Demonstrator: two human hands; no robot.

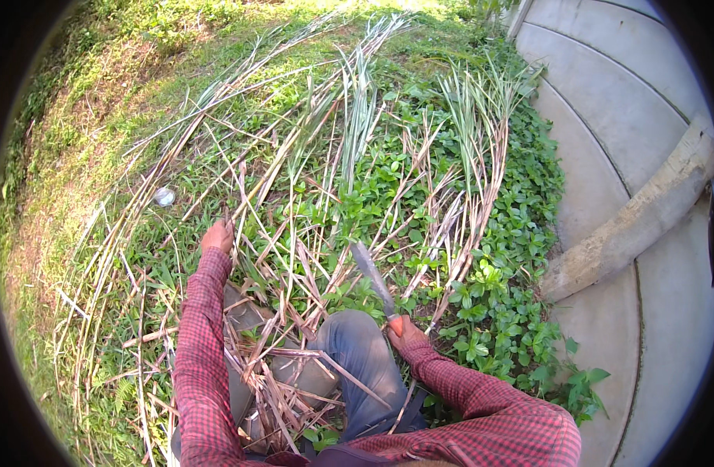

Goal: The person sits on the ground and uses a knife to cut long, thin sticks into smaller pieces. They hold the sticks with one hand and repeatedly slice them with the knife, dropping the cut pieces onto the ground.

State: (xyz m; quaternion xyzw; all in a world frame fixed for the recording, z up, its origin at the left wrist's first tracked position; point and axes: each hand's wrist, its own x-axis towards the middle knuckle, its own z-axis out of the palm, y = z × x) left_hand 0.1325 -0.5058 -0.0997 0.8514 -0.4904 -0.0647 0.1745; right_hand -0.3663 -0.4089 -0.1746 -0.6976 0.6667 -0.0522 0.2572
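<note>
In my right hand [406, 332] is the orange-brown handle of a long, straight-bladed knife [372, 274]. Its grey blade points up and to the left, just beyond my bent knee. Farther left, my left hand [218, 235] reaches forward, its fingers closed on what looks like a thin, dry stalk, mostly hidden by the hand. Cut leafy stalks [357, 117], green at the far tips and tan toward me, lie between and beyond my hands. A heap of dry brown stalk pieces and husks [273, 389] lies between my arms, near my legs.
A pale concrete wall [598, 148] curves along the right, with a weathered plank [637, 214] leaning there. Low leafy plants [520, 272] grow along its foot. A small clear plastic piece [164, 197] lies in the grass at left. Another stalk bundle [485, 140] lies near the wall.
</note>
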